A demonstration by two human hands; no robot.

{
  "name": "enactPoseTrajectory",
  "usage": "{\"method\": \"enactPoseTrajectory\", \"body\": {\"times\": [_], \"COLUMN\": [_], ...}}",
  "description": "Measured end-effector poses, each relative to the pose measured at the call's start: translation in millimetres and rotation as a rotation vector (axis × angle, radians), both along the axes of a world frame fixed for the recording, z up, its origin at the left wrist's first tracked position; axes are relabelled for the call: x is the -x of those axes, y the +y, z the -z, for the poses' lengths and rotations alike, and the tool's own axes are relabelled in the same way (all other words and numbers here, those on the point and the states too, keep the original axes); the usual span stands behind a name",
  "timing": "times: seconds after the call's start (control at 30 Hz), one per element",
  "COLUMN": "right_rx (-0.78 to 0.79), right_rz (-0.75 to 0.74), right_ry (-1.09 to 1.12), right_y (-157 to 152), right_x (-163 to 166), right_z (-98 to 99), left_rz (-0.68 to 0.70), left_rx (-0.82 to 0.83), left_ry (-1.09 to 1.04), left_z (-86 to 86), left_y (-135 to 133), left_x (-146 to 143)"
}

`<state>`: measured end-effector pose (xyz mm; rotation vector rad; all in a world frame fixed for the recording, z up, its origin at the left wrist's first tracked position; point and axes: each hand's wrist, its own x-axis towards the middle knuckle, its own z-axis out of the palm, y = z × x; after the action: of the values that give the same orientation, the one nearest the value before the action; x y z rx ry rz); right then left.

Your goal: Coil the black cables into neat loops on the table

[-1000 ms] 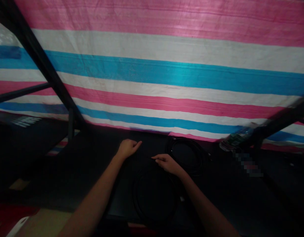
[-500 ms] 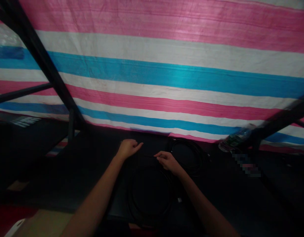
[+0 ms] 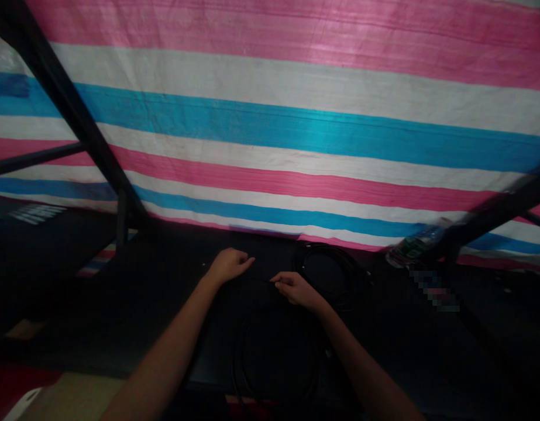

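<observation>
Over the black tabletop, my left hand is closed with curled fingers and the thumb pointing right. My right hand, just to its right, pinches a thin black cable between thumb and fingertips. That cable stretches leftward to my left hand, whose fingers are closed on it, though the grip itself is hidden. Below the hands, loops of a black cable coil lie near the front edge. Another coiled black cable rests behind and right of my right hand. Dim light blurs the cables' details.
A striped tarpaulin hangs behind the table. Dark slanted bars stand at left and right. A clear plastic bottle lies at the back right, near a pixelated flat item. Something red shows at lower left.
My right hand has shifted slightly left and down. The front coil's loops have spread and moved a little right. The whole view has tilted slightly; my left hand stays nearly in place.
</observation>
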<state>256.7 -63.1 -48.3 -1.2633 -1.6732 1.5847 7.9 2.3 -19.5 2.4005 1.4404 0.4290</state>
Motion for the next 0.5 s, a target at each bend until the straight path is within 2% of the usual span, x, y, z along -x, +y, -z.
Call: {"method": "enactPoseTrajectory", "body": {"times": [0.07,0.23,0.37,0.5], "right_rx": [-0.045,-0.097,-0.108,-0.124], "right_rz": [0.091,0.200,0.167,0.045], "right_ry": [-0.026,-0.009,0.038,0.087], "right_y": [1,2,2,-3], "right_x": [5,11,12,15], "right_z": [3.3,9.1,9.4,1.3], "left_rz": [0.017,0.203,0.238,0.247], "left_rx": [-0.048,-0.180,-0.185,-0.156], "left_ry": [0.009,-0.018,-0.012,-0.001], "left_z": [2.3,9.9,16.1,17.3], "left_y": [-7,-30,-33,-27], "left_x": [-12,-51,-58,-50]}}
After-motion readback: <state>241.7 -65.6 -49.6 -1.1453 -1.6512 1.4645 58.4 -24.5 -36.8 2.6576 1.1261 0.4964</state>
